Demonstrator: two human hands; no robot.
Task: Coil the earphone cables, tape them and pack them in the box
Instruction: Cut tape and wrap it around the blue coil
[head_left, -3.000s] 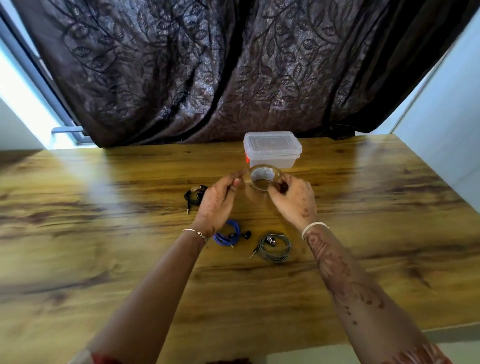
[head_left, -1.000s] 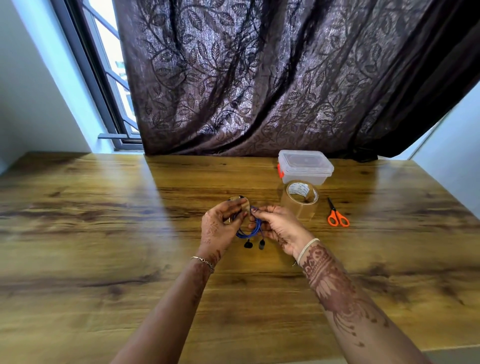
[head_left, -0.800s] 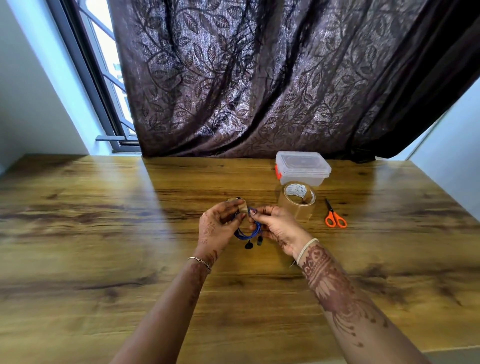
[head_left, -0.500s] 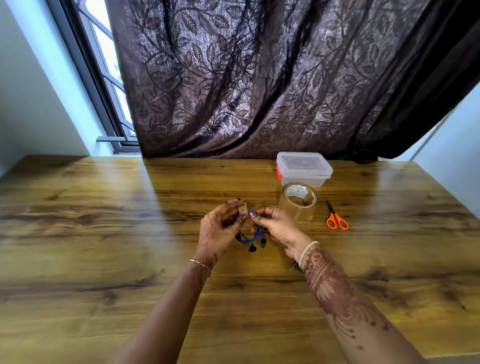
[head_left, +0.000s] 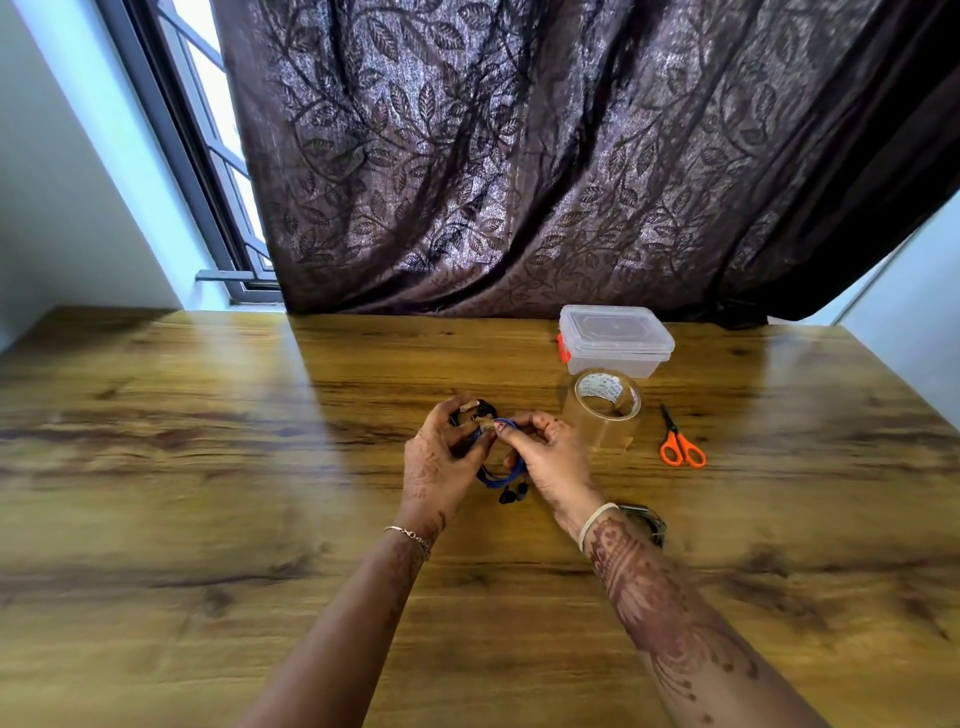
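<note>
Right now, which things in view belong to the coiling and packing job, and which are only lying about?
Job: blue earphone coil, tape roll, lidded plastic box, orange scissors, grey earphone coil.
Idle: curtain, window frame.

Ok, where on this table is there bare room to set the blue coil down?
Bare wood runs left of the left hand to the table edge, and along the near strip between the forearms. Right of the right hand is crowded: tape roll, box, scissors, and a grey coil by the wrist.
</note>
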